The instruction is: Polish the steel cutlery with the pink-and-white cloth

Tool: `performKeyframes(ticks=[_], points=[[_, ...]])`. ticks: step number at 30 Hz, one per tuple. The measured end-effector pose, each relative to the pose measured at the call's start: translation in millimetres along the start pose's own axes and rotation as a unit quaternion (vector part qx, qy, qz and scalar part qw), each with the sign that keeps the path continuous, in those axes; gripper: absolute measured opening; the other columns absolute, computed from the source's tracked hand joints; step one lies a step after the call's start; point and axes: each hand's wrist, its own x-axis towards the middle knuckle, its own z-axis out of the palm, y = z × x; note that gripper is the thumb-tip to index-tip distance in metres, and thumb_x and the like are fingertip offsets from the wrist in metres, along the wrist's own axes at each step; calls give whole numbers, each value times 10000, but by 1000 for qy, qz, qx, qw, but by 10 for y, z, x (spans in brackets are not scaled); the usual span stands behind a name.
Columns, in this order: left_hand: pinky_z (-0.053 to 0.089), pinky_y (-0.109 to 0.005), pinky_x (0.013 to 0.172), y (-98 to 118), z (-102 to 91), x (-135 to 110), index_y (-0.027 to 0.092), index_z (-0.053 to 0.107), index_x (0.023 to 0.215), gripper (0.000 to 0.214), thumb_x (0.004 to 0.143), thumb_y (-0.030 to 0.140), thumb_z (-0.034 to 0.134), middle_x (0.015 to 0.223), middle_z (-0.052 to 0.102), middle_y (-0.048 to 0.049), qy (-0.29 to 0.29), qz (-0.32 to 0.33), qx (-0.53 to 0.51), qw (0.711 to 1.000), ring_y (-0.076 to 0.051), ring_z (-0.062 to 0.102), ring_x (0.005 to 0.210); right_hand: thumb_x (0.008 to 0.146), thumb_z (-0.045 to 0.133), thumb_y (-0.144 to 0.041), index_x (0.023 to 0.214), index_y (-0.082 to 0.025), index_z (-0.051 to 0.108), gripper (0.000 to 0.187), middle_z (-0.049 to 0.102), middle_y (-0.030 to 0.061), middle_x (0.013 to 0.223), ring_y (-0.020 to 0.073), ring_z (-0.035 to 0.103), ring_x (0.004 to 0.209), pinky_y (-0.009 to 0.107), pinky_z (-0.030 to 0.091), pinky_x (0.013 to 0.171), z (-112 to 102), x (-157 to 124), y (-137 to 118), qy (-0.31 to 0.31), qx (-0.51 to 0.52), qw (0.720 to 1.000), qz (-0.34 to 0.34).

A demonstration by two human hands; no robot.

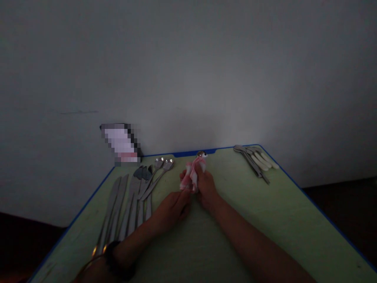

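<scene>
Over the middle of the table, my right hand (206, 188) is closed round a pink and white cloth (193, 177). The cloth wraps a spoon, whose shiny bowl (202, 154) sticks out at the top. My left hand (173, 207) is closed at the lower end of the cloth, around where the spoon's handle lies; the handle itself is hidden by fingers and cloth. Close to the left hand lie two spoons (160, 173) with bowls pointing away, partly across several table knives (134, 196). The left forearm hides the lower ends of some knives.
At the far right lie several pieces of dark-handled cutlery (250, 161) beside white-handled cutlery (262, 160). A phone-like device (120, 141), blurred out, leans at the table's far left corner. The green table (250, 220) has a blue edge and meets a grey wall (188, 78).
</scene>
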Motion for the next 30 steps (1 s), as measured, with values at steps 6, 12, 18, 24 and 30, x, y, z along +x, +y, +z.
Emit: performKeyframes(ticks=[6,12,18,24,30], points=[[342,-209,501,25,-17,-1,192,399,569,403,911,200,185,481,463,24,-37,-13,-10,999,-98,429,447,722,575,-510,769,-129,625,387,664,60,599,171,643,602,247,479,514,-89,90,-35,1,-6,1000,-3],[345,-209,520,27,-49,-31,191,399,606,305,888,219,288,530,471,29,-75,35,40,996,-96,410,471,729,571,-513,815,-116,620,409,671,65,622,158,623,530,245,460,469,-190,224,-129,75,-15,996,-50],[353,-204,519,93,-100,-37,183,412,559,443,934,262,192,492,453,29,-102,-1,1,995,-90,414,457,703,604,-501,807,-124,629,393,673,61,676,133,596,507,237,451,462,-327,334,-274,84,-58,989,-103],[352,-204,506,38,-70,-31,180,411,536,507,946,287,134,470,441,29,-97,-27,-38,994,-86,416,443,705,611,-490,818,-142,609,365,673,44,691,130,601,537,232,454,481,-201,179,-217,-6,15,1000,-10],[337,-213,504,-83,-9,-28,190,431,622,255,855,243,343,534,463,30,-18,37,26,999,-99,410,483,699,634,-437,759,-133,606,312,666,53,639,160,634,585,243,473,503,-96,56,-137,-23,15,999,40]])
